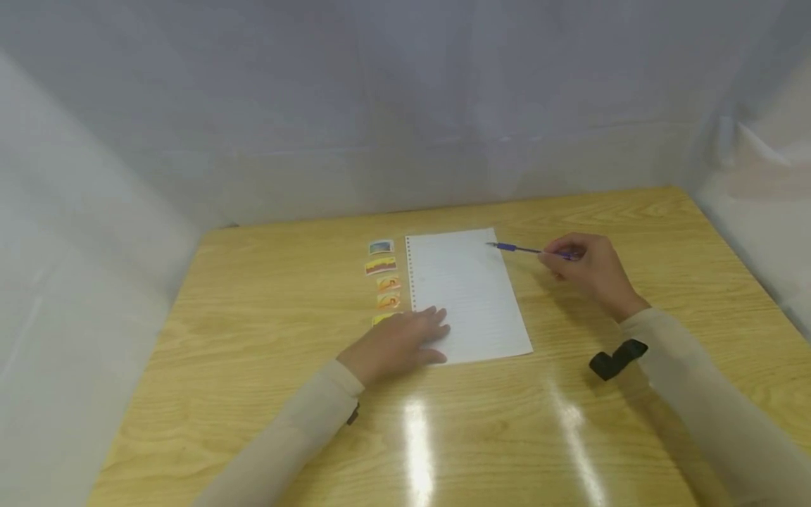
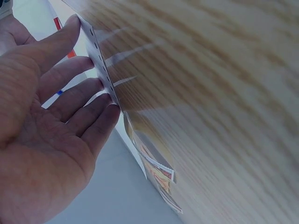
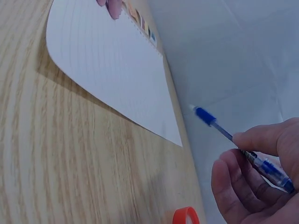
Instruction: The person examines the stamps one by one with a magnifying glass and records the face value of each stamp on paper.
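Note:
A sheet of lined loose-leaf paper (image 1: 469, 296) with a row of punched holes along its left edge lies on the wooden table. My left hand (image 1: 405, 339) rests on its lower left corner, fingers fairly straight. In the left wrist view the fingertips (image 2: 111, 105) meet the sheet's holed edge. To the right of the paper, my right hand (image 1: 586, 267) grips a blue ballpoint pen (image 3: 224, 132) between thumb and fingers. The pen's tip points left, over the sheet's upper right in the head view. Postage stamps (image 1: 381, 265) stand in a column left of the sheet, the lowest partly hidden by my left hand.
The wooden table (image 1: 266, 310) reaches back to a pale sheet-like wall covering (image 1: 412, 105), which also hangs at both sides. A black wrist strap piece (image 1: 617, 359) hangs by the right sleeve. An orange-red ring (image 3: 186, 215) shows at the bottom of the right wrist view.

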{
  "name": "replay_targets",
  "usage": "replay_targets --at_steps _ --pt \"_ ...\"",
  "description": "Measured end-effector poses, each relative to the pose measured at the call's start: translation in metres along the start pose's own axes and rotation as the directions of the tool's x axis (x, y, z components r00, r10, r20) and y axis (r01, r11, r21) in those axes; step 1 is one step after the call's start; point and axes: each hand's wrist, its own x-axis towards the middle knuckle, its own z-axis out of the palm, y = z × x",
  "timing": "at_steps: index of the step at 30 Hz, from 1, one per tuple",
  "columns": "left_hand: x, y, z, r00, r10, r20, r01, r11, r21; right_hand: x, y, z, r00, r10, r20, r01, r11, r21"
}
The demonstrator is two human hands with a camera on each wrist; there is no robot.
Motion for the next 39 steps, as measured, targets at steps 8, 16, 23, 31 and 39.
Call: replay_targets --at_steps 8,16,23,31,39 --pt "-0.001 0.000 0.000 1.000 -0.006 0.001 0.006 1.000 -0.002 0.005 -0.006 0.002 1.000 0.022 -0.013 -0.021 0.994 0.106" --pt "-0.001 0.000 0.000 1.000 0.009 -0.011 -0.009 1.000 0.000 0.007 -0.014 0.004 0.997 0.074 -0.026 -0.066 0.972 0.225" --pt "-0.002 0.001 0.000 1.000 0.004 -0.004 -0.004 1.000 -0.010 0.011 -0.015 0.009 0.998 0.057 -0.029 -0.047 0.961 0.274" --pt "-0.001 0.000 -0.001 1.000 0.004 -0.010 -0.004 1.000 -0.012 0.014 -0.020 0.016 0.998 0.061 -0.024 -0.051 0.951 0.306" --pt "-0.001 0.001 0.000 1.000 -0.013 0.003 0.013 1.000 -0.015 0.018 -0.023 0.025 1.000 0.002 0.001 -0.002 0.939 0.345"
